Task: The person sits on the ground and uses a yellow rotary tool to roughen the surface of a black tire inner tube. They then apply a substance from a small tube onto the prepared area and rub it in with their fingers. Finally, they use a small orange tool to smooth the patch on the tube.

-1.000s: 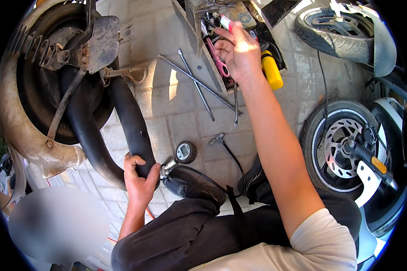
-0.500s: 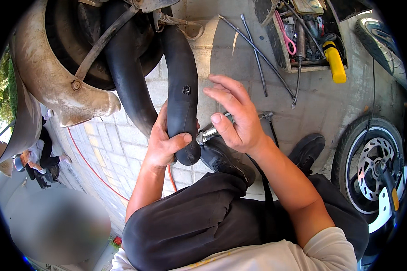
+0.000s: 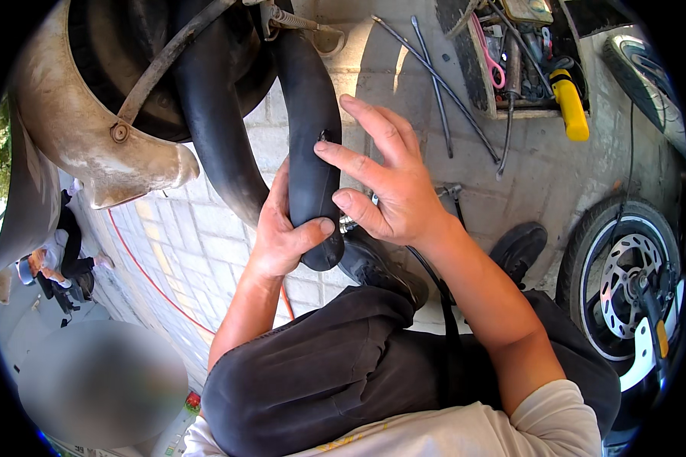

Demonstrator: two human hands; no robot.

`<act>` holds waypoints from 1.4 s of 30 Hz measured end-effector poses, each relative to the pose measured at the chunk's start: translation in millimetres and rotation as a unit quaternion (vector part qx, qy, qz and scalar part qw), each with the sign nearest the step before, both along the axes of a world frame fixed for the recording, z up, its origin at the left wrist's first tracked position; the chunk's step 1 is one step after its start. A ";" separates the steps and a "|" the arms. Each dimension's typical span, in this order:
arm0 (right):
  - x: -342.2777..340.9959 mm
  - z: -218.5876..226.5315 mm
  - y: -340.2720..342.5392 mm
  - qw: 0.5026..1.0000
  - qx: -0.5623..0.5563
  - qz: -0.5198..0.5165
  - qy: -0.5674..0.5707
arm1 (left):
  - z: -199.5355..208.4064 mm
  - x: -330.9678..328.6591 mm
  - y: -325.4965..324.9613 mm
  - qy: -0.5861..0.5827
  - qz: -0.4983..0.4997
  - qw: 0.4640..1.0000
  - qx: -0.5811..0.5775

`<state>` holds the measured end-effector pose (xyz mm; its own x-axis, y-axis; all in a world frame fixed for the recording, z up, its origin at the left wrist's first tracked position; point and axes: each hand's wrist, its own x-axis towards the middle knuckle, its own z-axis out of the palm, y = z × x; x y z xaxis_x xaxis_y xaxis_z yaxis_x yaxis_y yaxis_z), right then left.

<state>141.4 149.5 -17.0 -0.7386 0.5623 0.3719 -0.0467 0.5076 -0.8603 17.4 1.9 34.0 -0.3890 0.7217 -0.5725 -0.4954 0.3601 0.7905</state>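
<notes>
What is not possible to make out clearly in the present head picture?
In the head view:
Left hand: some fingers hidden behind the tube.
Metal fitting: partly hidden by the right hand.
Toolbox: far end cut off by the top edge.
Lower-left patch: blurred, contents unclear.

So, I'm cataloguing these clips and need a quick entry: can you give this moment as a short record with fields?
Left hand: grips the black inner tube near its bend, thumb on top
Right hand: open, index fingertip at a small dark mark on the tube
Upper left: dirty mudguard over a wheel
Paving: two crossed metal rods
Upper right: open toolbox with a yellow object at its corner, kind unclear
Right side: disc-brake wheel
</notes>
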 end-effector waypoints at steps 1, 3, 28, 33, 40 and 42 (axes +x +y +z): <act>-3.4 0.1 0.2 1.000 -0.002 -0.002 0.003 | 2.1 0.6 2.2 -0.011 0.001 1.000 -0.002; 3.8 -7.0 4.3 1.000 0.006 -0.014 -0.009 | 1.4 0.0 0.5 -0.023 -0.005 1.000 -0.021; 3.6 -2.4 2.3 1.000 0.007 0.002 -0.015 | 4.9 8.5 11.2 0.116 -0.043 0.989 -0.081; 7.5 -8.6 5.2 1.000 0.004 -0.009 -0.021 | 1.9 1.9 2.0 -0.011 0.005 1.000 -0.017; 5.7 -8.6 4.6 1.000 0.006 -0.008 -0.010 | 4.4 2.7 3.5 -0.073 0.041 0.996 0.012; 4.4 -4.5 1.9 1.000 -0.002 0.005 0.005 | 5.5 1.3 5.1 -0.065 0.047 0.997 0.011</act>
<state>145.8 151.4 -21.4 -0.7404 0.5564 0.3772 -0.0599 0.5043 -0.8615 18.7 7.0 39.5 -0.3782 0.6985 -0.6075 -0.6248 0.2916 0.7243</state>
